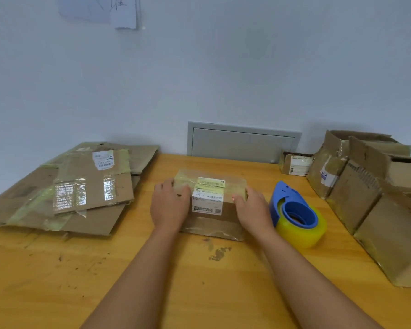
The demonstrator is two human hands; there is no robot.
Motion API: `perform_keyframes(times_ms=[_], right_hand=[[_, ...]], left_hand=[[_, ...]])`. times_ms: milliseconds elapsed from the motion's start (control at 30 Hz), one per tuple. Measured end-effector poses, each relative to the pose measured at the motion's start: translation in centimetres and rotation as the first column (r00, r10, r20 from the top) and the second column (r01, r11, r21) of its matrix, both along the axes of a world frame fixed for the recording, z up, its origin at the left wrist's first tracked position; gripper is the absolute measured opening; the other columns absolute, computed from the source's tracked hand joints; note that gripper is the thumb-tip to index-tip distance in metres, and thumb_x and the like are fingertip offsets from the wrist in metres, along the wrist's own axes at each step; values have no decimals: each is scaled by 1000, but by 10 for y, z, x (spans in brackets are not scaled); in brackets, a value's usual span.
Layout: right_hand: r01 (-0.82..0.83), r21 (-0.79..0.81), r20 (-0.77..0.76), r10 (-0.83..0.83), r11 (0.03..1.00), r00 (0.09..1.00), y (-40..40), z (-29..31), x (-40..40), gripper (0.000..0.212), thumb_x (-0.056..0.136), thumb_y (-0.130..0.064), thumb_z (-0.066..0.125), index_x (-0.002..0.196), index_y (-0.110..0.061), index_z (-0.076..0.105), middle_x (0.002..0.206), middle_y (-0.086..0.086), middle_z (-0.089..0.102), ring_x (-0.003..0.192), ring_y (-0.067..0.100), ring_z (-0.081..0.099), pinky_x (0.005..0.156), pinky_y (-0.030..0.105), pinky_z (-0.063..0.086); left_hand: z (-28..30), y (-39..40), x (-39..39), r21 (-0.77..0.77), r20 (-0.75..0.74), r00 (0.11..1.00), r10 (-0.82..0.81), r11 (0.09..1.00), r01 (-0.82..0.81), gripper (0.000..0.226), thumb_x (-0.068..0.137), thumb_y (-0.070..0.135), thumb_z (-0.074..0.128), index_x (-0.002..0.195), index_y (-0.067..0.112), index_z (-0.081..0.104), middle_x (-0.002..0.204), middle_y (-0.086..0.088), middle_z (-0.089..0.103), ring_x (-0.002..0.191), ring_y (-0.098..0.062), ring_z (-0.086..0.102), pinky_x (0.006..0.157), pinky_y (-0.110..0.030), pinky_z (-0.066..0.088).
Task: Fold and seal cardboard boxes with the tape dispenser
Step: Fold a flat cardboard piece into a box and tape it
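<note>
On the near table point(57, 281): two bare forearms reaching forward; worn wood, dark scuffs and a brown stain just before the box.
Centre: small taped box point(211, 210), labels on top, lying flat. Left hand point(170, 206) on its left side, fingers curled over the edge, holding it. Right hand point(253, 210) on its right side, fingers bent against the top corner, holding it likewise. Both hands cover the box's side edges.
Just right of the right hand: tape dispenser point(294, 210), blue frame, yellowish roll, resting on the table, untouched.
Left: stack of flattened boxes point(69, 193), taped and labelled, well apart from the box.
Right: pile of boxes point(377, 198), worn, some open.
Far: little labelled carton point(296, 164) against the wall; grey panel point(242, 144) behind the table; papers point(121, 10) pinned high on the wall.
</note>
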State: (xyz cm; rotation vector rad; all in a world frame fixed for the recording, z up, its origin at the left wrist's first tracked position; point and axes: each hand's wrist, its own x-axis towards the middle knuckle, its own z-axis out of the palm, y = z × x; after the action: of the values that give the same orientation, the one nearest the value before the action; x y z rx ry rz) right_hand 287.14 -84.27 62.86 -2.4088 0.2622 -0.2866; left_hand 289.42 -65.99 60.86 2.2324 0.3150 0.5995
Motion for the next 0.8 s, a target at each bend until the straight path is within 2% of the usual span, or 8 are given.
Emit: perform_keyframes(times_ms=[67,167,267,367,433,567,700,800], right_hand=[[32,92,30,-34,995,999,-5,-3,7,44,102,-34,49,138,-9,51,130,5,56,117,23,52,92,34,41],[53,226,51,-66,973,997,-7,-5,12,40,99,-37,54,129,-11,60,113,-8,61,101,14,55,87,32,48],[61,188,81,-77,980,994,-4,-13,15,54,93,-53,44,125,-14,63,111,-2,66,100,16,60,86,37,54],[57,132,102,-71,990,992,-5,-18,15,35,104,-34,44,115,-6,62,103,2,54,95,15,50,74,27,39],[44,100,111,-55,994,992,-6,-19,14,34,105,-30,42,120,-5,61,112,10,57,96,16,48,73,27,36],[33,99,142,-47,995,989,-7,-22,15,50,106,-33,40,148,-5,43,134,13,53,119,25,51,94,34,41],[31,120,191,-54,992,980,-7,-26,11,52,106,-33,41,149,-5,41,136,11,52,126,26,49,94,28,38],[27,175,256,-72,984,964,-6,-23,5,55,106,-33,43,153,-7,33,149,11,45,137,24,41,107,29,34]], left_hand=[[0,-2,1,-23,-6,1000,6,1000,-7,52,95,45,53,139,16,51,131,-5,52,112,-23,54,84,-36,49],[0,-7,0,-87,-30,999,12,996,-15,56,94,45,54,141,15,49,129,-6,51,108,-21,53,79,-31,42],[0,-9,-2,-82,-20,1000,17,996,-18,51,96,43,52,138,13,53,121,-5,52,97,-17,49,76,-30,39],[2,-11,-4,-38,0,1000,28,999,-28,44,98,39,52,131,11,58,104,1,46,87,-14,43,72,-28,36],[3,-12,-5,-16,2,999,35,999,-34,41,99,38,52,128,10,60,103,1,47,86,-14,43,70,-28,35],[3,-13,-6,-12,33,999,31,999,-31,40,100,37,51,129,12,60,102,1,47,85,-14,44,71,-28,35],[3,-17,-9,-7,94,995,18,1000,-17,45,100,37,51,138,13,54,105,0,51,86,-15,47,73,-28,37],[3,-20,-11,-31,127,992,-2,999,6,49,100,39,52,143,14,49,118,-6,55,98,-21,56,75,-29,40]])
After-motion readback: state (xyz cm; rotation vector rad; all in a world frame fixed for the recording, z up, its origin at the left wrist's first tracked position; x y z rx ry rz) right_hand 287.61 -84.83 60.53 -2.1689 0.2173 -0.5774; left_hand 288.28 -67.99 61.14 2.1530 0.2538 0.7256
